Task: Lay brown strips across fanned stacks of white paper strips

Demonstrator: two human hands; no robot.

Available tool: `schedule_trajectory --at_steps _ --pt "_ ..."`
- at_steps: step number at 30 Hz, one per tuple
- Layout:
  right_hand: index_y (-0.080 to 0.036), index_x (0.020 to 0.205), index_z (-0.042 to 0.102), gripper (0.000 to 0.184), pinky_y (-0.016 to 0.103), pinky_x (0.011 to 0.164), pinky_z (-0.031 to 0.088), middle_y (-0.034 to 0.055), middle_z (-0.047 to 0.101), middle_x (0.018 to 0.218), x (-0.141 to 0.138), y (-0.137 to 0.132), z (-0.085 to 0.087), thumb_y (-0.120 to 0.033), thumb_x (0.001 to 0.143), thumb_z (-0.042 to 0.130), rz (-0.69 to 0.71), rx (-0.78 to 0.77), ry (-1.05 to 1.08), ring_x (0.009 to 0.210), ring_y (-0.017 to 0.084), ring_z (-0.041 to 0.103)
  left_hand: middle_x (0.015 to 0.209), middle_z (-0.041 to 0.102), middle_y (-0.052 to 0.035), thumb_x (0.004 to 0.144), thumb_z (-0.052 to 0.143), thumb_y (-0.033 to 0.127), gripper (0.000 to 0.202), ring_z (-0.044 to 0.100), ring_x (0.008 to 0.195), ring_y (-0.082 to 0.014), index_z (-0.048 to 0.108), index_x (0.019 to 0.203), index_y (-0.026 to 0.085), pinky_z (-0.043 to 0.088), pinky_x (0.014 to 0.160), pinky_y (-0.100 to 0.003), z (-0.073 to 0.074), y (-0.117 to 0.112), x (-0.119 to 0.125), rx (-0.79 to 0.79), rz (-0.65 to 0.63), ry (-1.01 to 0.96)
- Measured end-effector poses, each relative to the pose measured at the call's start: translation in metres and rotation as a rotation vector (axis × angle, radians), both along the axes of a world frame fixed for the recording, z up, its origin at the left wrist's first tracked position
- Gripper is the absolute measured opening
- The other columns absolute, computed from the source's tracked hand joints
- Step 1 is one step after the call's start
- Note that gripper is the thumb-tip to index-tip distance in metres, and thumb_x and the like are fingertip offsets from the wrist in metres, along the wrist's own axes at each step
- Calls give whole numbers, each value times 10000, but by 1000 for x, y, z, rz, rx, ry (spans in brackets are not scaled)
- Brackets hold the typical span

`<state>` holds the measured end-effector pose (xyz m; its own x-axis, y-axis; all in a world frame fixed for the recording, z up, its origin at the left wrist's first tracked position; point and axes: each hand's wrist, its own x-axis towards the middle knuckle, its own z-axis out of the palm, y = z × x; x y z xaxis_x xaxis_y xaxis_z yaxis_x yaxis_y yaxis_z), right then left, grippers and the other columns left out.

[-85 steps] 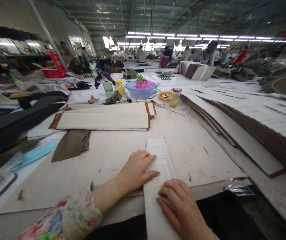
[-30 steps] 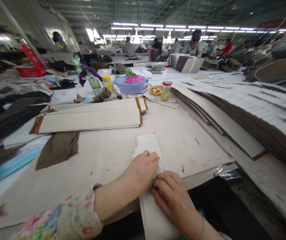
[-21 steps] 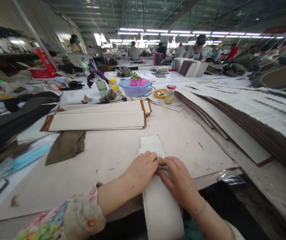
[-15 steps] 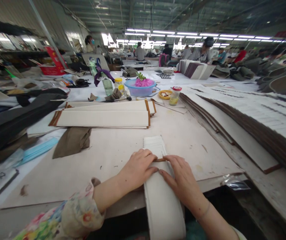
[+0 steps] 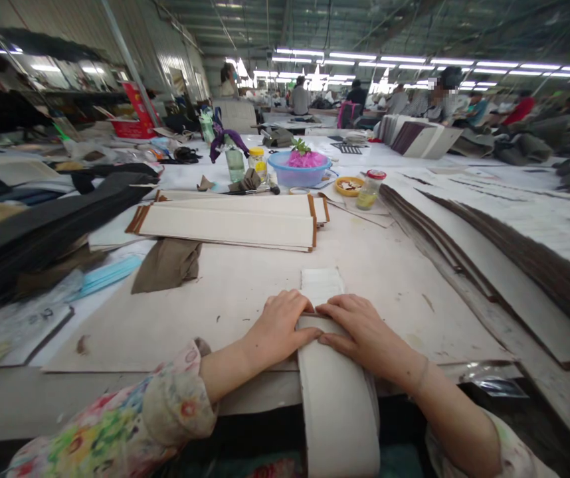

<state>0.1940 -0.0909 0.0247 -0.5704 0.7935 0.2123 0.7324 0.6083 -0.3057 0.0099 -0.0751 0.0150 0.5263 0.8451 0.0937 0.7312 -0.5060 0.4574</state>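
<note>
A long off-white strip [image 5: 337, 405] runs from the table over its front edge toward me. Its end has a narrow brown edge lying across a second, ribbed white piece [image 5: 322, 284]. My left hand [image 5: 285, 325] grips the left side of the strip's end, fingers on the far side of the fold and thumb on the near side. On the right side my right hand [image 5: 359, 328] does the same, the two thumbs almost meeting in the middle. What lies under the fingertips is hidden. Beyond the hands rests a stack of off-white strips with brown ends [image 5: 230, 222].
A brown cloth scrap [image 5: 168, 265] and a blue face mask [image 5: 110, 275] lie left. Behind stand a blue basin [image 5: 297, 172], a yellow dish [image 5: 349, 186] and a red-lidded jar [image 5: 369, 190]. Layered white panels [image 5: 524, 219] fill the right side. Other people work far back.
The view has swung left, so everything sits further right. My hands have drawn closer together over the strip's end, and the brown edge between them shows less.
</note>
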Motion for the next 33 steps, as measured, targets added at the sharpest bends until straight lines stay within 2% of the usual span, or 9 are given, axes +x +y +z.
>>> schedule_trajectory --at_steps 4,9,17,20,23,27,30,33 --pt "-215 1083 525 293 397 851 395 53 556 969 -1 1 1 -318 809 550 66 -1 -13 945 209 495 904 526 -6 770 560 353 194 463 905 -182 497 856 191 344 772 -319 -3 -1 -1 24 -27 -10" --pt "-163 1022 539 217 383 802 441 62 540 898 -6 -4 -2 -279 845 494 74 33 -93 900 209 494 895 522 -20 804 522 322 149 454 897 -185 502 816 176 337 777 -320 -3 -4 -2 91 -78 42" --pt "-164 1050 520 219 392 826 449 64 534 935 -7 -8 3 -208 836 500 59 -7 -62 916 209 487 922 536 -16 797 545 366 228 458 919 -171 531 943 192 351 809 -297 -1 -4 -21 18 -134 -84" --pt "-180 1087 503 248 368 842 447 56 535 953 -10 -8 1 -160 842 476 88 -34 -24 931 193 486 915 538 -27 817 506 388 233 459 907 -176 535 904 174 364 793 -300 -3 -6 -21 61 -135 -30" --pt "-170 1091 507 257 364 824 457 62 536 934 -14 -9 -2 -129 841 462 106 0 -46 905 191 494 894 539 -47 856 426 392 263 463 878 -190 540 884 156 374 775 -326 -5 -8 -20 162 -169 104" --pt "-140 1067 524 251 366 796 473 75 542 923 -16 -9 -3 -109 822 486 108 64 -101 886 202 504 931 550 -58 887 367 329 282 467 891 -200 505 1061 154 380 793 -355 -10 -13 -25 256 -227 207" --pt "-130 1051 538 234 365 792 481 74 558 895 -15 -12 -3 -114 824 486 118 78 -104 873 204 517 1046 541 -67 886 373 279 335 457 958 -200 418 1196 163 378 837 -354 -13 -21 -36 222 -240 192" --pt "-142 1027 554 205 372 798 485 73 570 893 -14 -17 -4 -153 838 475 66 86 -56 873 205 527 1108 529 -68 886 367 260 340 441 1004 -204 415 1211 170 358 880 -366 -13 -28 -44 151 -209 156"
